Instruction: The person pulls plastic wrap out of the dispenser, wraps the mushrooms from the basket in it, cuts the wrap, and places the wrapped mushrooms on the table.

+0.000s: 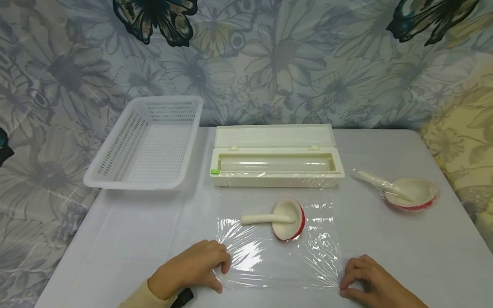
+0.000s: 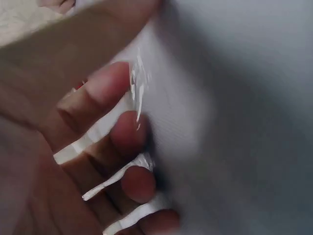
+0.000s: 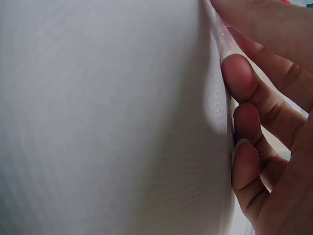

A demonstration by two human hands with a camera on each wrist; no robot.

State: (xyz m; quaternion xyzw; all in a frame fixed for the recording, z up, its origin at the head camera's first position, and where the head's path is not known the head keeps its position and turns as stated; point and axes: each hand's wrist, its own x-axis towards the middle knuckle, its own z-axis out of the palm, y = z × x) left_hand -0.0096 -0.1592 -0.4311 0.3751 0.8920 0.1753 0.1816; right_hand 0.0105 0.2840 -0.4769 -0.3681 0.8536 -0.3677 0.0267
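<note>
A sheet of clear plastic wrap (image 1: 277, 267) lies spread on the white table, reaching up to its dispenser box (image 1: 277, 182). A white soup spoon (image 1: 256, 219) rests in a small red-and-white bowl (image 1: 283, 231) that sits tilted on the sheet. At the sheet's near left corner is my left hand (image 1: 196, 265), thumb and index finger apart. In the left wrist view its fingertips (image 2: 129, 129) touch the film's edge. My right hand (image 1: 369, 280) pinches the near right corner between thumb and index finger; the film (image 3: 224, 39) shows there in the right wrist view.
A white perforated basket (image 1: 181, 179) stands at the back left. The dispenser box has its lid (image 1: 273, 137) raised, with a roll (image 1: 273, 162) inside. On the right sits another bowl (image 1: 417, 205) with a spoon (image 1: 379, 182), wrapped in film. Patterned fabric (image 1: 285, 64) hangs behind the table.
</note>
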